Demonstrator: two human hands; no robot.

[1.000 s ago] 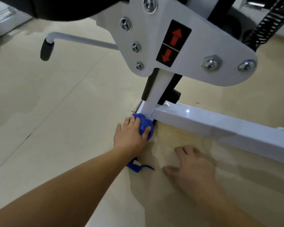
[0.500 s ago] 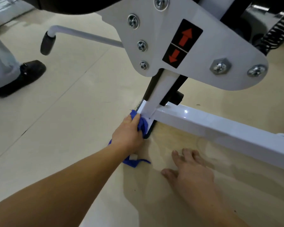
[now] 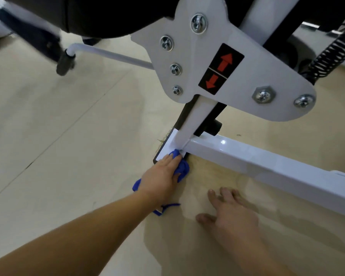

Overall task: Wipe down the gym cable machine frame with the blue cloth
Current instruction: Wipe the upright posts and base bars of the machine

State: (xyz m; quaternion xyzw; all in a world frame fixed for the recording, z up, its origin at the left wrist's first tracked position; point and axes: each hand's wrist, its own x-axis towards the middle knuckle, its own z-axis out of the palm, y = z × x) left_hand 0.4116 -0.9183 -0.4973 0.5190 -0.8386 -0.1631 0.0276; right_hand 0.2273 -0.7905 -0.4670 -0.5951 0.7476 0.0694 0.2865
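Cloth (image 3: 182,167) is bunched under the left hand (image 3: 159,176), fingers together and curled over it, at the frame (image 3: 167,147) foot where post (image 3: 193,120) meets bar (image 3: 267,166). Right hand (image 3: 231,214) rests on the floor (image 3: 68,156), fingers apart. I would press firmly into this corner, then follow the bar.

Left hand (image 3: 160,177) curled; right hand (image 3: 230,214) splayed flat

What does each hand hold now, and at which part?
The left hand grips the crumpled blue cloth by its bunched middle; the right hand holds nothing.
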